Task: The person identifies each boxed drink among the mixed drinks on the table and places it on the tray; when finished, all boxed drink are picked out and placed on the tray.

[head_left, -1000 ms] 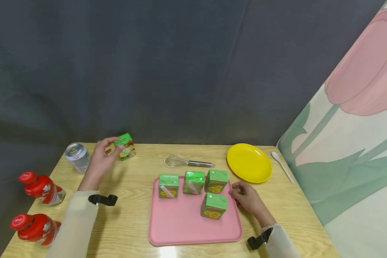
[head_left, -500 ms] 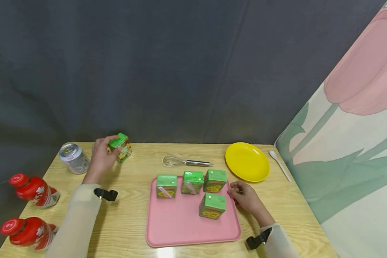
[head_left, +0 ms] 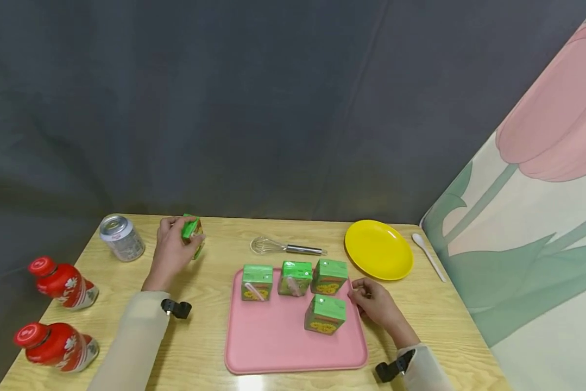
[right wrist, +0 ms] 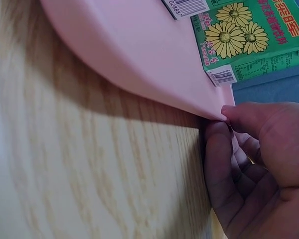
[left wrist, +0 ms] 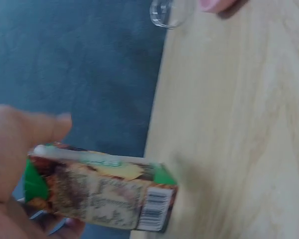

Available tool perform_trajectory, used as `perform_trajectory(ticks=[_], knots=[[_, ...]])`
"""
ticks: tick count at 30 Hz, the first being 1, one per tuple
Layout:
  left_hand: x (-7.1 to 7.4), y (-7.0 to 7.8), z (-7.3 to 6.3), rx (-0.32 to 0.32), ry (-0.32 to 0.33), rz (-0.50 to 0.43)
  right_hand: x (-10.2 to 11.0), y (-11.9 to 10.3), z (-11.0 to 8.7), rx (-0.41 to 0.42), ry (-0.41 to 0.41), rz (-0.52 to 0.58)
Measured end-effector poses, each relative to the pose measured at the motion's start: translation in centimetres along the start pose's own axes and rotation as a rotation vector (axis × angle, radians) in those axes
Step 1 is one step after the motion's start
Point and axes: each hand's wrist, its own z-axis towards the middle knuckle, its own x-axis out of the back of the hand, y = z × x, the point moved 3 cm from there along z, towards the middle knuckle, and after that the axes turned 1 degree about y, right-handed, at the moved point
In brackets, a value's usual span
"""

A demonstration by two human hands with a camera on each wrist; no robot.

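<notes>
At the back left of the table, my left hand (head_left: 172,247) holds a small green drink carton (head_left: 191,231) by its sides. In the left wrist view the carton (left wrist: 99,194) lies between thumb and fingers, with a straw and a barcode on it. My right hand (head_left: 375,301) pinches the right rim of the pink tray (head_left: 273,347), thumb on top, as the right wrist view shows at the rim (right wrist: 209,112). On that tray stand several green drink cartons: a back-left one (head_left: 257,279), a middle one (head_left: 294,274), a back-right one (head_left: 329,274) and a nearer one (head_left: 325,315).
Left of my left hand stand a silver can (head_left: 121,239) and two red bottles, one farther (head_left: 65,285) and one nearer (head_left: 58,347). Behind the tray lies a whisk (head_left: 285,247). A yellow plate (head_left: 378,250) and a white spoon (head_left: 428,255) are at the back right.
My left hand and its carton have moved slightly nearer to me and away from the can, and the carton has turned. The right hand has stayed at the tray's rim.
</notes>
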Motion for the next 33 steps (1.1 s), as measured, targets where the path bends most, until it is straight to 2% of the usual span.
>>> perform_trajectory(ticks=[3,5,8,12,16,19,26,28,33], knots=[[-0.2,-0.3,-0.2,-0.002,0.027,0.009,-0.3,0.1,0.0,0.006,-0.005,-0.003],[-0.1,-0.4,-0.5,-0.019,0.020,0.004,-0.3,0.2,0.0,0.002,0.002,-0.014],[0.0,-0.4,-1.5,-0.053,-0.031,-0.032,-0.1,0.3,-0.2,-0.003,0.007,-0.030],[0.2,-0.4,-3.7,-0.093,-0.119,-0.134,0.2,0.3,-0.4,-0.002,0.008,-0.035],[0.4,-0.3,-5.7,-0.140,-0.154,-0.204,0.4,0.1,-0.3,-0.001,0.002,-0.026],[0.4,0.0,-6.4,-0.183,-0.125,-0.196,0.4,0.0,-0.3,-0.001,0.004,-0.014],[0.3,0.0,-7.9,-0.200,-0.006,-0.131,0.0,0.3,-0.1,0.011,-0.001,0.002],[0.4,0.0,-8.4,-0.214,-0.007,-0.130,-0.1,0.4,0.0,0.009,-0.003,-0.001],[0.4,0.0,-9.3,-0.239,-0.058,-0.137,-0.1,0.5,0.1,0.008,0.003,0.011]])
